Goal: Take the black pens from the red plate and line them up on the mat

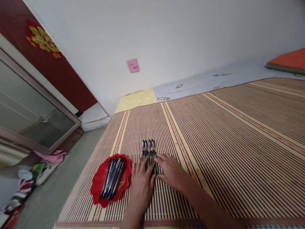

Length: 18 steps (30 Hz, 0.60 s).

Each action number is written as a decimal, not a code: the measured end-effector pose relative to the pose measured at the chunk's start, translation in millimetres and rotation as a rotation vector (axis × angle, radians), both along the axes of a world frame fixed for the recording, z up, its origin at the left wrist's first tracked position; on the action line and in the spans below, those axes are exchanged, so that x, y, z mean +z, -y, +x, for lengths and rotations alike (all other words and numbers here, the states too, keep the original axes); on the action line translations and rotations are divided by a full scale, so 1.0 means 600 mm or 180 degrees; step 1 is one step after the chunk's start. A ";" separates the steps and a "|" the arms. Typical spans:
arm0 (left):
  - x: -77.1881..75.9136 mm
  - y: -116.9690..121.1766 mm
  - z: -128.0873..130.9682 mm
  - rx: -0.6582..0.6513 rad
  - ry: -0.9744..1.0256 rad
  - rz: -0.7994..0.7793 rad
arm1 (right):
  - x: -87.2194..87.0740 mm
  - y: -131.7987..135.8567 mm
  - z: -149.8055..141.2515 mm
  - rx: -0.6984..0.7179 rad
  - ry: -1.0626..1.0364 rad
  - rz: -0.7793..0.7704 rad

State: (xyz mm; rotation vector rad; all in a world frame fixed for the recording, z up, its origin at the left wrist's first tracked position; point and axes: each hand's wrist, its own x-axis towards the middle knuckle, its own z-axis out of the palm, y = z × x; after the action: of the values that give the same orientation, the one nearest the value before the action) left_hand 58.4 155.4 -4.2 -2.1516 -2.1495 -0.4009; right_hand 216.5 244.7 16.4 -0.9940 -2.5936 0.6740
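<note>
head view shows four slim black pens (150, 153) (silvery near one end).

Head-worn view, facing forward, angled down

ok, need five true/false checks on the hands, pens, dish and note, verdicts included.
1. The left hand and right hand are both at the four pens on the striped mat. True.
2. The four pens lie crossed in a heap. False: they lie side by side in a row.
3. The red dish holds several more pens. True.
4. The red dish is to the right of both hands. False: it is to the left of both.
5. A pink note lies on the mat. False: it is on the wall.
</note>
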 end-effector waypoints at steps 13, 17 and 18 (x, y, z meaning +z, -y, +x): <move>-0.003 0.001 0.000 0.0043 0.0043 -0.0011 | -0.006 -0.006 0.005 0.0101 0.0089 -0.0107; -0.003 0.001 0.000 0.0021 0.0058 -0.0012 | -0.005 -0.007 0.008 0.0092 0.0087 -0.0119; -0.003 0.001 0.000 0.0015 0.0064 -0.0009 | -0.004 -0.007 0.008 0.0089 0.0088 -0.0122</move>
State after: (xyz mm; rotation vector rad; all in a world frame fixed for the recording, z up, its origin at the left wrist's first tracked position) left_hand 58.2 154.6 -6.0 -2.1529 -2.1666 -0.4211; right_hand 221.4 248.8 14.0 -0.9869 -2.6324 0.7244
